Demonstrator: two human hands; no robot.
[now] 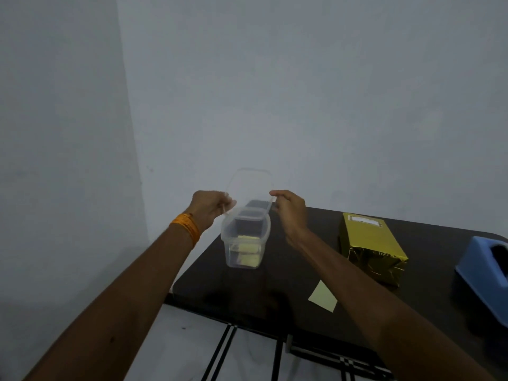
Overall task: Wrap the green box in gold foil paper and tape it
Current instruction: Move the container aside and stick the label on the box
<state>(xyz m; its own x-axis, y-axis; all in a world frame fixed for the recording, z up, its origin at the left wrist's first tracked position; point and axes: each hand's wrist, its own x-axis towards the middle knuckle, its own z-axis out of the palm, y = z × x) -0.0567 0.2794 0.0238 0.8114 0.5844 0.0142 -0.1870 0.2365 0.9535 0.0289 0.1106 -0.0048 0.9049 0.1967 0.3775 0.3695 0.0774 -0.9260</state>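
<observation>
A box wrapped in gold foil [371,247] lies on the dark table [275,298] at the right, no green showing. A clear plastic tub [244,243] stands at the table's far left corner with yellow notes inside. Its clear lid [251,188] is held tilted above the tub's far end. My left hand [210,206] pinches the lid's left edge and my right hand [288,207] pinches its right edge. A blue tape dispenser [486,273] sits at the right edge of view.
A loose yellow paper slip [323,295] lies on the table in front of the gold box. Grey walls meet in a corner behind the table. The table's near edge and metal legs [220,350] show over a pale floor.
</observation>
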